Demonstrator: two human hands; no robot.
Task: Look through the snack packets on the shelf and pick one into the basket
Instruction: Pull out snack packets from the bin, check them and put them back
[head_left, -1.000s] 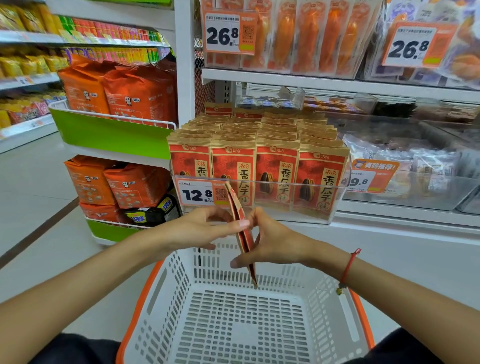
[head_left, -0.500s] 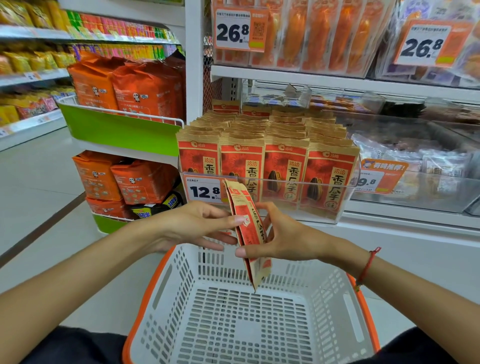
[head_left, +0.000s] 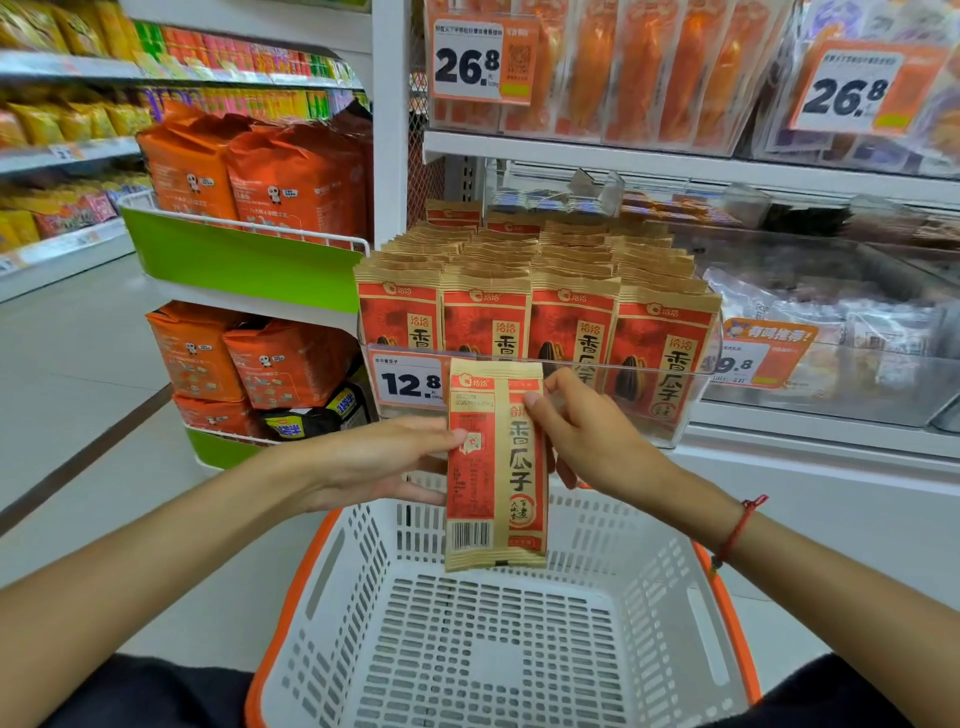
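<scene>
In the middle of the frame, the left hand and right hand pinch one sunflower seed packet upright over the basket, probably to read its printed back.

This is a shop: long shelves hold rows of snack packets, big price tags show numbers, and a shopping basket waits below.

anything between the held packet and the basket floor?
Nothing: head view shows the packet held by both hands above the basket, whose slotted floor is bare.
</scene>
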